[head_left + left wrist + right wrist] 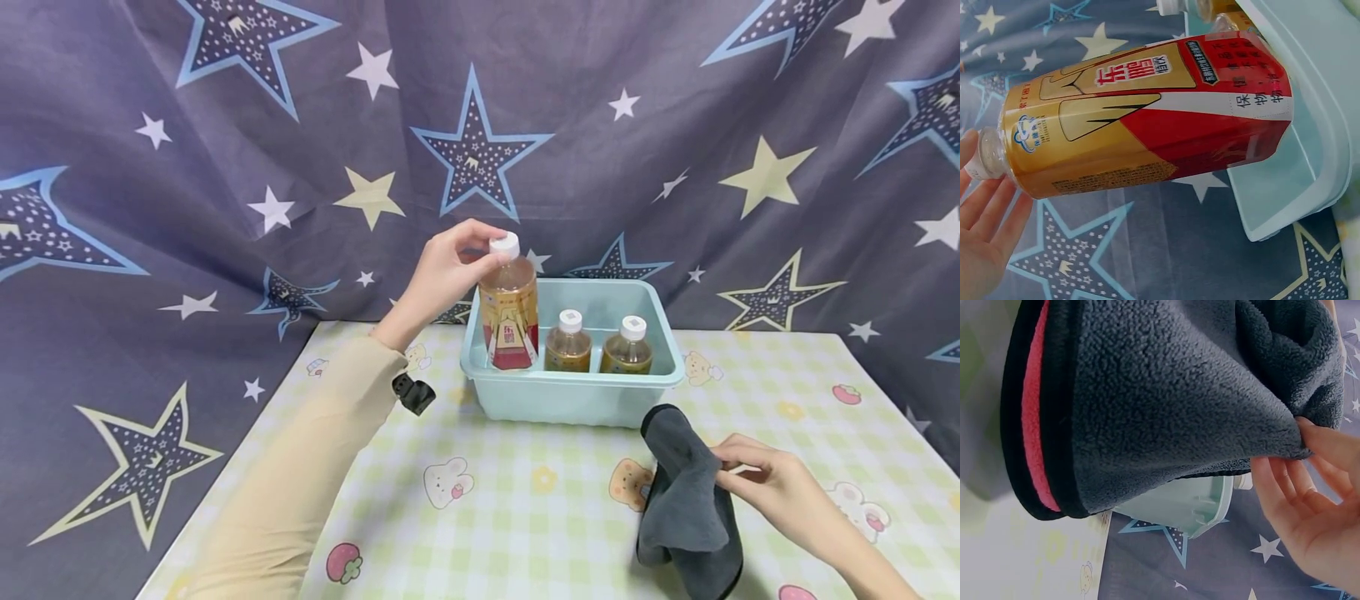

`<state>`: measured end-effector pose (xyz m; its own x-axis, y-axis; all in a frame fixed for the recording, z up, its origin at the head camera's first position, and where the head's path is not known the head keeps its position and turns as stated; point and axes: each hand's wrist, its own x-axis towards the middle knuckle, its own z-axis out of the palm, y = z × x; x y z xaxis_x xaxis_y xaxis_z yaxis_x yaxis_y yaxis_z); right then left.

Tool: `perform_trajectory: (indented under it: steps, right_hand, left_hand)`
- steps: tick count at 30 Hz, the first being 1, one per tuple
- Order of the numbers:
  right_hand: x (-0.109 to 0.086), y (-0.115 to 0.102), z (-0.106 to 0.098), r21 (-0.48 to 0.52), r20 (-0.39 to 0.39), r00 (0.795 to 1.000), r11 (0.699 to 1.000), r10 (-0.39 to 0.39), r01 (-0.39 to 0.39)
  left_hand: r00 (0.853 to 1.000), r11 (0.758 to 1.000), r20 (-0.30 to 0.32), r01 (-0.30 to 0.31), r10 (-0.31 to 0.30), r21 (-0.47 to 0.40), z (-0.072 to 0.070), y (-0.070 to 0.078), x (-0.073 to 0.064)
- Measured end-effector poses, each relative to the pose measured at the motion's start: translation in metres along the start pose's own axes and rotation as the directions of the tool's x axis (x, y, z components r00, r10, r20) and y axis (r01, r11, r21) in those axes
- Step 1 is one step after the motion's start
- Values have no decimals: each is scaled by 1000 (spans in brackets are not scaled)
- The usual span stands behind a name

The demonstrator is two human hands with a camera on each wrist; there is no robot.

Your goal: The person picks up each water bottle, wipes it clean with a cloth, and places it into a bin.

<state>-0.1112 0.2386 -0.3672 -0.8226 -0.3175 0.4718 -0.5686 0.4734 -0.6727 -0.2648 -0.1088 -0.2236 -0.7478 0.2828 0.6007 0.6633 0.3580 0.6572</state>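
My left hand grips a drink bottle by its white cap, holding it upright over the left end of a light blue plastic bin. The bottle's gold and red label fills the left wrist view. Inside the bin stand two more bottles with white caps, one in the middle and one to the right. In front of the bin, my right hand pinches a dark grey fleecy cloth between thumb and fingers. The cloth hangs in folds, with black edging and a red strip.
A checked tablecloth with cartoon prints covers the table. Behind it hangs a dark curtain patterned with stars. A small black device sits at my left cuff.
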Motion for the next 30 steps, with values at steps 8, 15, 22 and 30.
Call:
perform_trajectory:
  steps: [8,15,22,30]
  right_hand:
    - [0,4,-1,53,-23,998,997,-52,54]
    - [-1,4,-2,31,-12,999,999,-38,38]
    - [-2,6,-2,24,-9,999,999,-31,31]
    - [-1,5,-2,17,3,1000,1000,-7,7]
  left_hand:
    - [999,999,12,41,-41,12,11,-12,5]
    - [997,997,30,68,-69,30,22,-24,5]
    - [994,995,53,97,-98,15,33,-40,-3]
    - [989,991,69,131,-131,7,45,-55,-15]
